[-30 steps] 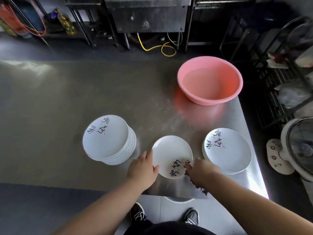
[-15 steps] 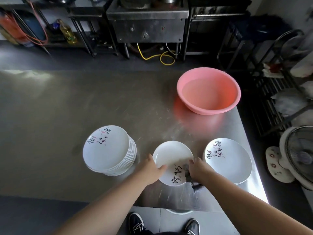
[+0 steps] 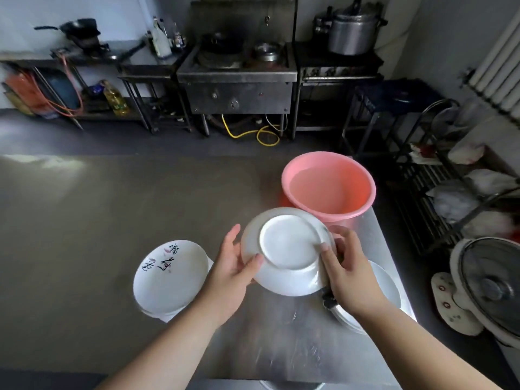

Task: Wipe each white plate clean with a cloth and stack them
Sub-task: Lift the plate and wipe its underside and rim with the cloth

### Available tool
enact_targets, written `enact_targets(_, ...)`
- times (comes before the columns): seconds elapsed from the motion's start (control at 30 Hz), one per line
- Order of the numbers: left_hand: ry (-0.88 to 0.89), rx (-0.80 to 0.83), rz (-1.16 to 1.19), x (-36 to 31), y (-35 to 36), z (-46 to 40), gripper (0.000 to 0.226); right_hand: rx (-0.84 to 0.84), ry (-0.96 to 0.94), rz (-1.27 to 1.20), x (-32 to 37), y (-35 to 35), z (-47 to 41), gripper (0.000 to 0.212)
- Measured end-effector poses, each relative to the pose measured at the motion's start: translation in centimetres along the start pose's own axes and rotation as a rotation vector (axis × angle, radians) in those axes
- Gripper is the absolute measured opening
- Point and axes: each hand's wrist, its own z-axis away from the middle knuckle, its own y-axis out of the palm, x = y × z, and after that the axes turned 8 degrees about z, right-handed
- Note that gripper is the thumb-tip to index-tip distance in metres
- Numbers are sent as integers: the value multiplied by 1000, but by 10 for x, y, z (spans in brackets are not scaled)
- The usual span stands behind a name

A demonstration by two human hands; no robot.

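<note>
1. Head view: both hands hold one white plate (image 3: pixel 287 249) up off the bench (image 3: pixel 84 220), underside facing the camera, in front of the pink basin (image 3: pixel 329 187).
2. Left hand (image 3: pixel 228 277) grips the plate's left rim, thumb on the underside, fingers curled behind.
3. Right hand (image 3: pixel 351 274) pinches the right rim, thumb on the back; a dark cloth (image 3: pixel 329 301) hangs from under the palm.
4. Plate stack w/ writing (image 3: pixel 171 277) sits near the bench's front edge, left of the hands; second stack (image 3: pixel 388 285) by the right edge, mostly hidden behind the right hand.
5. Handling, prob.: plate is stiff, glazed, fragile, maybe damp so slippery. Best held at opposite rims, thumb on the foot ring; set down flat on a stack, no dropping.
</note>
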Motion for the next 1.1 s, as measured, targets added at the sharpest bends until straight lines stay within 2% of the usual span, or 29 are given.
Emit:
enact_targets(0.07,-46,93,183,-18,2,-1,56,-25,-169,179,10,-9,-2,33)
enact_targets(0.13,-69,140,327,-33,4,-1,58,-68,-299,439,20,-18,-7,37)
enact_targets(0.2,-65,144,389,-46,5,-2,64,-137,-358,667,32,-23,-12,47)
enact_targets(0.27,-41,151,415,-57,7,-1,66,-238,-380,790,45,-29,-14,48)
enact_targets(0.37,9,168,403,-74,8,2,66,-397,-406,794,68,-34,-18,34)
enact_targets(0.43,38,181,385,-84,9,4,64,-474,-470,648,88,-34,-18,24)
enact_targets(0.5,54,193,355,-91,10,8,63,-518,-622,519,107,-30,-15,20)
enact_targets(0.6,57,212,319,-95,16,13,58,-444,-799,449,131,-20,-14,34)
enact_targets(0.73,67,235,326,-100,23,18,56,-216,-923,752,138,-3,-11,49)
enact_targets(0.83,85,217,332,-102,25,18,57,-86,-900,967,125,5,-1,77)
enact_targets(1.0,100,145,372,-103,20,15,61,-46,-1043,1074,84,18,28,87)
enact_targets(1.1,78,156,371,-100,18,19,61,-64,-1018,1167,84,10,25,89)
